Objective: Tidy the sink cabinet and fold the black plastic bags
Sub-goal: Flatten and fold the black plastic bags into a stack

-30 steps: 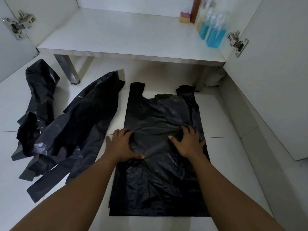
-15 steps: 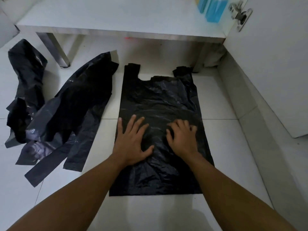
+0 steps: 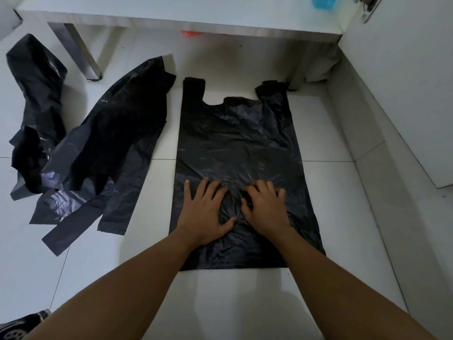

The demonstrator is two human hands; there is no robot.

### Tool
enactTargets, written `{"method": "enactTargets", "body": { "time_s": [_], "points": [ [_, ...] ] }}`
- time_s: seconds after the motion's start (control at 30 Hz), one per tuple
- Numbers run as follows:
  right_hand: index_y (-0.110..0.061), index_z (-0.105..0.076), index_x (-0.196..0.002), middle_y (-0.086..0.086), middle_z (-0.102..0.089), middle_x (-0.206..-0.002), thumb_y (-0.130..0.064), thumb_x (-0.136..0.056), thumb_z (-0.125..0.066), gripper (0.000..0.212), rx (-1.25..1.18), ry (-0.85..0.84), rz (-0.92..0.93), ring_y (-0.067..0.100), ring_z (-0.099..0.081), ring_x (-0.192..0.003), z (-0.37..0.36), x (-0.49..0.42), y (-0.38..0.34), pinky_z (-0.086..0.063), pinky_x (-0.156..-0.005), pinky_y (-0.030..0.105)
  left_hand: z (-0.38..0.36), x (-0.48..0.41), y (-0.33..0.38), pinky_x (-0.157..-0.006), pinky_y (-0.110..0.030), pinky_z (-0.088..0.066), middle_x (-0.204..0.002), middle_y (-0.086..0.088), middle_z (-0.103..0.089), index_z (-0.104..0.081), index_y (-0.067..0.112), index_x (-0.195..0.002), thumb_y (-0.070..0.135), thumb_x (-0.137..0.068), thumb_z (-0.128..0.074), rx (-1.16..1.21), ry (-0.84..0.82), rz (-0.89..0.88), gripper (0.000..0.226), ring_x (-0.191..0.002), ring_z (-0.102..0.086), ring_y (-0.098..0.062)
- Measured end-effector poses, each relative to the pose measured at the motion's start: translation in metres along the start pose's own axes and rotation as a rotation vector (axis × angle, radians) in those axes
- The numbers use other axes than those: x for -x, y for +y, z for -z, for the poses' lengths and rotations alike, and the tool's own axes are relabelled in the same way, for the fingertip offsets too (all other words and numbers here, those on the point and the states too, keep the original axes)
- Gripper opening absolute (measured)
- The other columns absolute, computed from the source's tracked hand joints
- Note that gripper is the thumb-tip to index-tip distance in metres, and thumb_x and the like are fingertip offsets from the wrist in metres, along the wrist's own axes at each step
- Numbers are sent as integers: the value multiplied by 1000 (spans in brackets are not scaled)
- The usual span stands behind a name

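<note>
While both hands, left (image 3: 204, 212) and right (image 3: 266, 209), pressed spread fingers, gripping nothing, on the bag (image 3: 240, 143) lying flat on the floor (image 3: 331, 217), smoothing outward before folding seemed wisest.

White floor tiles (image 3: 318, 133) are filling most of the view, with thin grout lines crossing them under dim, bluish light. A white shelf (image 3: 171, 11) is running along the top, with a metal leg (image 3: 78, 52) standing beneath it. A white cabinet door (image 3: 404, 82) is hanging open at right.
</note>
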State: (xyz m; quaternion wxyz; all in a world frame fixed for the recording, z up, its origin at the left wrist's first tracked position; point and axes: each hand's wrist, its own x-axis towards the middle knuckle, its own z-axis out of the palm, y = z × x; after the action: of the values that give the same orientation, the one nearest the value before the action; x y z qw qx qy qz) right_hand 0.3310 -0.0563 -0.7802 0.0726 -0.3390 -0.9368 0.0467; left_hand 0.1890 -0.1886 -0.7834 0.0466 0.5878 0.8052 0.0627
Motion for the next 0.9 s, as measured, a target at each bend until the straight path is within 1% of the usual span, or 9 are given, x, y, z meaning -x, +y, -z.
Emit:
{"method": "enactTargets", "body": {
  "time_s": [0.2,0.27,0.33,0.4,0.5,0.63,0.73,0.83,0.9],
  "points": [
    [-24,-64,-112,0,-57,-107,-42,-89,-54,31,-38,54,1,24,-52,-98,0,4,2,-33,-81,40,3,4,3,-116,-70,-6,-157,-6,-37,-46,20,-146,76,-85,-38,-7,35,-14,83,-148,-25,-35],
    [-25,-64,-112,-1,-57,-107,-43,-89,-49,32,-53,74,-4,23,-53,-97,0,4,-2,-34,-82,41,0,6,4,-115,-71,-7,-157,-7,-37,-46,20,-147,76,-85,-38,-8,19,-2,84,-149,-25,-36],
    [-25,-65,-112,-1,-58,-108,-43,-90,-47,33,-62,58,-7,23,-53,-99,-2,6,-6,-34,-84,42,-4,9,5,-115,-71,-7,-157,-7,-38,-45,20,-148,76,-85,-37,-4,-2,11,84,-149,-25,-35],
    [-26,-64,-114,-2,-58,-114,-41,-90,-49,32,-67,40,-6,22,-53,-104,-7,12,-9,-35,-87,43,-8,12,5,-115,-72,-7,-158,-6,-37,-42,21,-150,76,-86,-36,9,-6,17,85,-150,-24,-35],
    [-27,-63,-116,-3,-57,-120,-37,-91,-54,28,-96,47,-28,21,-52,-109,-12,20,-9,-34,-92,42,-10,14,5,-116,-71,-4,-161,-6,-31,-33,21,-155,78,-86,-33,12,-14,19,90,-152,-20,-34],
    [-26,-61,-119,-2,-55,-125,-40,-94,-51,30,-116,10,-38,21,-50,-115,-10,22,-1,-32,-96,43,-10,14,6,-117,-70,-1,-164,-4,-25,-26,23,-158,81,-87,-28,2,-40,18,92,-154,-12,-32],
    [-28,-58,-125,-1,-51,-132,-46,-94,-48,37,-96,6,-152,22,-44,-123,-4,29,33,-27,-102,46,-9,13,5,-117,-69,1,-165,-4,-20,-21,24,-159,82,-87,-23,-2,-62,22,93,-155,-7,-31],
    [-26,-57,-125,2,-52,-130,-49,-94,-40,42,-18,55,-368,26,-42,-122,8,38,85,-28,-103,50,-8,12,5,-117,-68,2,-167,-3,-16,-16,26,-160,83,-87,-21,-7,-78,25,93,-155,-3,-30],
    [-24,-55,-127,6,-51,-131,-49,-95,-35,45,9,48,-520,28,-40,-123,16,46,116,-27,-103,53,-7,12,5,-117,-68,3,-167,-3,-15,-16,26,-160,83,-87,-20,-3,-76,26,93,-155,-3,-30]
  ]
}}
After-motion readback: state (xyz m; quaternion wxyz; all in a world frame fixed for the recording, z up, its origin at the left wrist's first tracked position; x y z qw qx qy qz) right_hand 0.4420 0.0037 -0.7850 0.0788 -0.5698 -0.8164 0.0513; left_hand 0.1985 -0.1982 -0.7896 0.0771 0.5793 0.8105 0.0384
